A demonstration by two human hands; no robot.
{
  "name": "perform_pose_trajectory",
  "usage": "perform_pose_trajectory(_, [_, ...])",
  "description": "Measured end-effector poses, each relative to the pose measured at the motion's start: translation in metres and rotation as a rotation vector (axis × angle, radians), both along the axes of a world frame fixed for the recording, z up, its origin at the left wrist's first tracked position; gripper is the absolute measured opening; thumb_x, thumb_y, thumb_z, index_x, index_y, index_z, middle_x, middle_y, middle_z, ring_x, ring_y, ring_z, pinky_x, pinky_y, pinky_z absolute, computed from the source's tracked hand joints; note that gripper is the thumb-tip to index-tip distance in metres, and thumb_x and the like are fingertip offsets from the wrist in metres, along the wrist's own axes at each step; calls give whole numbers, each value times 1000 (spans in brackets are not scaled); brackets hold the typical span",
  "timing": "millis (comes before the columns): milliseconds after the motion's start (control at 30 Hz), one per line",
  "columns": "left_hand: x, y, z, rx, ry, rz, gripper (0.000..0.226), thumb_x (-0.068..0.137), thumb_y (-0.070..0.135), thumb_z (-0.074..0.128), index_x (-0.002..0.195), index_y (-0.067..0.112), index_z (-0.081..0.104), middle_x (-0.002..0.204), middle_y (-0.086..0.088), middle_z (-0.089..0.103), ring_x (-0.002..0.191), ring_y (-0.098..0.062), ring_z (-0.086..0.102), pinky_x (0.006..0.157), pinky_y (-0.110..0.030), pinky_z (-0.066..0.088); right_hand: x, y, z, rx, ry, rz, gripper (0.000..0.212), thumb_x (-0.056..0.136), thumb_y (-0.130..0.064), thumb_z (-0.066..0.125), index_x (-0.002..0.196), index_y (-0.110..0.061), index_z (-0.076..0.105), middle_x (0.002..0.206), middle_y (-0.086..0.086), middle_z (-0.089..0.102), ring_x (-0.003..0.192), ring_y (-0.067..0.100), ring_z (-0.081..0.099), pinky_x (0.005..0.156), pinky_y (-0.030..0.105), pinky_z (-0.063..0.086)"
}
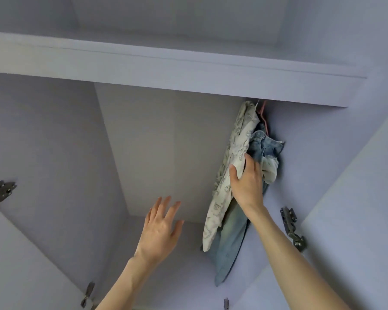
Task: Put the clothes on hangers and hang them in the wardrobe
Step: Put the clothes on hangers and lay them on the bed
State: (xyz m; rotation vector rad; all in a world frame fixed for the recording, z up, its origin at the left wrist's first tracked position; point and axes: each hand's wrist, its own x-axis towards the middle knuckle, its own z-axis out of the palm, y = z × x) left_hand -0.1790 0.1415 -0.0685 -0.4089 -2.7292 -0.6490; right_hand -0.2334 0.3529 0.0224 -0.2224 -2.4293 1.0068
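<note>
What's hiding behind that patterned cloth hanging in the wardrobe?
Blue jeans hang behind the patterned cloth, next to the wardrobe wall. A pink hanger pokes out on top. The right hand grips the cloth. The rail is hidden by the shelf.

A pale wardrobe [143,142] carries the clothes: under its shelf [166,70], at two o'clock, hang a patterned garment [233,153] and jeans [233,238].
</note>
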Motion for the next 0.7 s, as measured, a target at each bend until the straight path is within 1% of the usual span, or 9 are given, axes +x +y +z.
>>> perform_pose_trajectory(67, [-18,9,8,6,7,-24,43,87,38,36,126,21,44,129,-14,53,121,-39,49,88,-49,47,-31,5,14,-34,1,-41,52,94,-18,51,139,0,33,138,19,38,130,32,35,104,34,28])
perform_pose_trajectory(167, [-37,14,17,46,15,-46,44,88,38,34,128,22,39,132,-14,50,124,-38,46,94,-48,44,-66,13,23,-37,-108,-111,47,95,-13,47,136,4,31,136,24,38,124,38,40,99,39,33])
perform_pose_trajectory(233, [-48,13,23,65,20,-56,44,88,37,34,129,22,37,133,-14,49,125,-37,45,96,-46,42,-82,16,25,-80,-188,-168,41,95,-12,45,130,6,34,132,26,43,119,41,45,93,41,38])
perform_pose_trajectory(333, [-59,6,28,61,24,-73,43,89,37,33,129,22,37,135,-14,48,127,-36,43,97,-47,43,-97,18,28,-180,-301,-296,33,94,-10,45,124,4,40,125,24,53,112,40,53,87,41,43])
perform_pose_trajectory(400, [-62,-3,28,70,14,-79,44,90,38,31,130,23,37,137,-13,45,129,-35,40,99,-46,40,-102,16,26,-173,-276,-359,29,94,-10,43,120,4,42,120,24,57,108,41,56,83,44,45])
perform_pose_trajectory(500, [-65,-19,29,77,14,-65,44,90,39,32,130,22,38,137,-13,45,129,-34,40,100,-46,41,-103,9,19,-120,-154,-360,27,98,-16,36,116,4,42,111,27,60,101,44,57,77,46,44])
perform_pose_trajectory(633, [-74,-33,30,65,15,-54,44,90,39,33,128,20,41,135,-15,48,126,-37,43,95,-51,45,-100,4,15,-72,-60,-318,26,99,-17,36,113,3,45,103,29,61,97,45,57,72,44,42])
perform_pose_trajectory(700, [-78,-34,32,64,11,-58,44,90,38,33,128,18,42,135,-15,47,126,-37,43,94,-52,45,-97,4,14,-27,-11,-275,26,98,-17,37,111,2,48,99,29,62,92,45,58,67,41,40])
